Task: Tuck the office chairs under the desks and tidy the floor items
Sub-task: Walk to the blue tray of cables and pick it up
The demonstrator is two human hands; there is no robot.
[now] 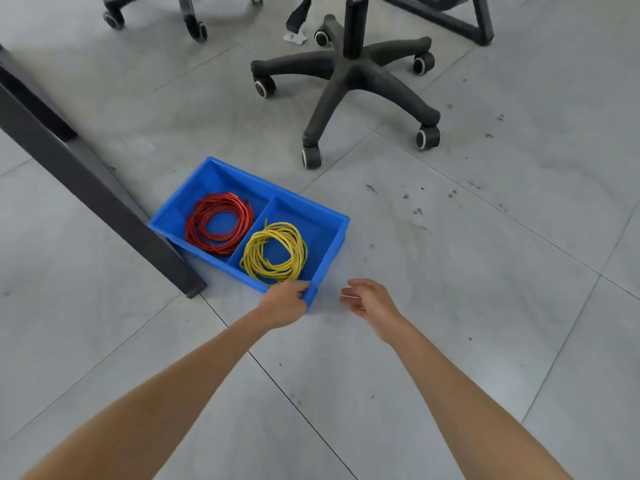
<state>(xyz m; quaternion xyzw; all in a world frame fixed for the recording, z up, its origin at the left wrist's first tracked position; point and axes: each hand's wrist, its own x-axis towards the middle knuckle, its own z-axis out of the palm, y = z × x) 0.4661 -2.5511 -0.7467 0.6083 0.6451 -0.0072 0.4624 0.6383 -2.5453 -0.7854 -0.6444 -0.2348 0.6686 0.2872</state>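
Blue bin (304,209) sits on the floor (450,271) against a dark desk leg (86,181); left hand (285,303) grips its near corner. Right hand (369,301) hovers beside it, fingers loosely spread. Left compartment holds red wire coil (219,224), right compartment yellow wire coil (274,252). Office chair base (349,74) stands beyond.

We see grey tiled floor (450,271); blue bin (337,233) on it, chair base (349,69) beyond bin, desk leg (86,181) touching bin's left.

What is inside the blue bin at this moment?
The blue bin has two compartments: a red wire coil in one, a yellow wire coil in the other. The left hand grips its near corner, hiding that spot.
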